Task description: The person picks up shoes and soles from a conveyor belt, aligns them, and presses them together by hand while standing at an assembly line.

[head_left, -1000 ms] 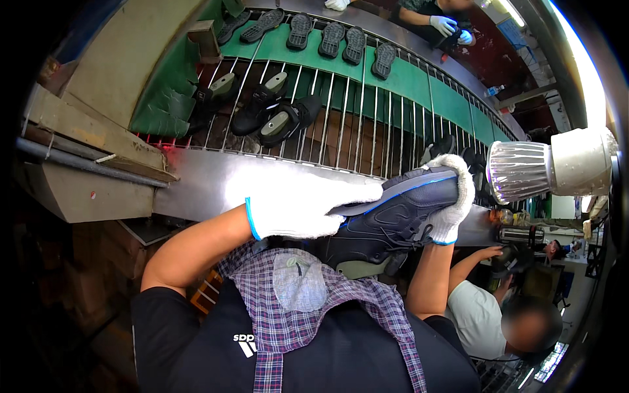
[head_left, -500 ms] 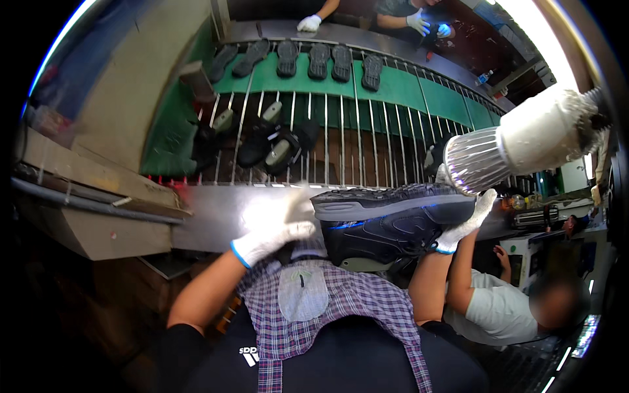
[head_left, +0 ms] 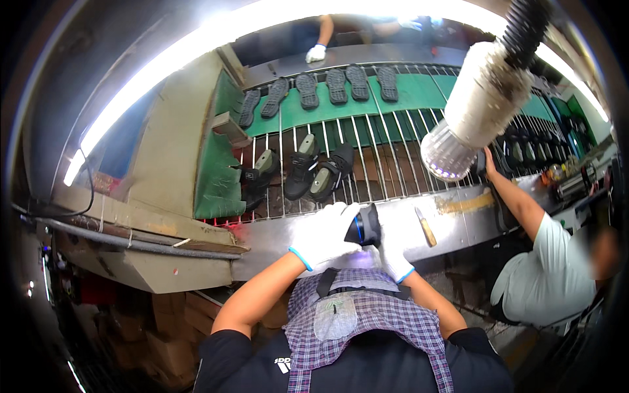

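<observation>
Above the metal ledge (head_left: 262,245) a black shoe (head_left: 369,224) with a blue line along it is turned nearly end-on. My left hand (head_left: 325,236), in a white glove, is closed on its left side. My gloved right hand (head_left: 394,257) is at the shoe's right and lower side, closed against it. The shoe hides part of the right fingers. To the right of my hands, a knife (head_left: 426,228) with a wooden handle lies on the ledge.
Beyond the ledge, black shoes on lasts (head_left: 304,170) rest on metal rods. Several black soles (head_left: 336,86) lie on a green sheet. A white lamp (head_left: 472,111) hangs at the upper right. At right, a co-worker (head_left: 550,268) reaches toward the rods; another's gloved hand (head_left: 316,54) is opposite.
The shoe has turned from lying lengthwise, sole up, to nearly end-on. My right hand has come in toward my left, which now grips the shoe. The view has shifted.
</observation>
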Demonstrator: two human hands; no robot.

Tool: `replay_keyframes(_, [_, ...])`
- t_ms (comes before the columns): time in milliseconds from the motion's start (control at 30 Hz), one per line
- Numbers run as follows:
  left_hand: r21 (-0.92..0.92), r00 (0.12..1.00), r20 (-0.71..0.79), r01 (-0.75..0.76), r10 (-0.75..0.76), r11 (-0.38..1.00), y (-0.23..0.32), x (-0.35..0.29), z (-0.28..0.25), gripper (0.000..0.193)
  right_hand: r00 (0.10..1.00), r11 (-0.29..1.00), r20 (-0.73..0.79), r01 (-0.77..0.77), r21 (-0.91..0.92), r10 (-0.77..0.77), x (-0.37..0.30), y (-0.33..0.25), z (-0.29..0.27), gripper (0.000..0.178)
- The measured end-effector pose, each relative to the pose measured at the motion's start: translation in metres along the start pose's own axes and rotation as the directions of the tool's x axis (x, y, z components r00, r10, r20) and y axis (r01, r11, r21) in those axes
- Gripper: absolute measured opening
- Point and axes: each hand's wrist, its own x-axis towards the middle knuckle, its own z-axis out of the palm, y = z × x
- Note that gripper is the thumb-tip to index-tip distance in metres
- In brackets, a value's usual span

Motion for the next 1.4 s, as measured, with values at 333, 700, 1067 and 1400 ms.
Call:
replay_keyframes(333, [-0.241,0.975,0.216,0.010,0.044,0.971,-0.019,0.029,-0.002,0.116,0.900,0.769,0.399,0.380,-0.515,-0.177,0.015,-0.108,0.012,0.054])
replay_keyframes(700, [-0.144,0.846,0.282,0.503,-0.452,0.852,-0.030,0.044,-0.019,0.089,0.847,0.932,0.531,-0.175,0.317,-0.022,0.132,-0.061,0.053,0.014])
replay_keyframes(1067, [0.101,0.831,0.235,0.494,-0.504,0.863,0.022,0.058,-0.009,0.101,0.835,0.422,0.449,-0.299,0.856,-0.319,0.132,-0.026,0.005,0.021])
replay_keyframes(1400, [0.201,0.829,0.306,0.425,-0.469,0.883,0.047,0.101,-0.003,0.099,0.851,0.715,0.445,-0.125,0.688,-0.279,0.124,-0.056,-0.016,0.012])
